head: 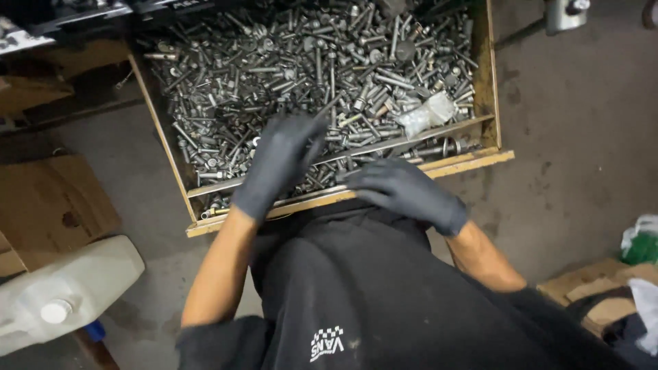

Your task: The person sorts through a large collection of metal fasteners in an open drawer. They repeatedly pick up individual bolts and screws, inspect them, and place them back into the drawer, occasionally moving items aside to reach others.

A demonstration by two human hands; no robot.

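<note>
A wooden drawer (492, 103) lies pulled out in front of me, filled with several steel bolts and screws (301, 68). My left hand (277, 164), in a dark glove, hovers flat over the near part of the heap, fingers spread, blurred by motion. My right hand (406, 193), also gloved, rests on the drawer's front edge (473, 161) with its fingers pointing left. Neither hand holds anything that I can see. A crumpled clear plastic bag (428, 113) lies on the bolts at the right.
A white plastic jug (65, 291) with a white cap lies on the concrete floor at lower left. Flattened cardboard (48, 202) sits to the left. More cardboard and bags (620, 288) are at lower right. My black shirt fills the bottom.
</note>
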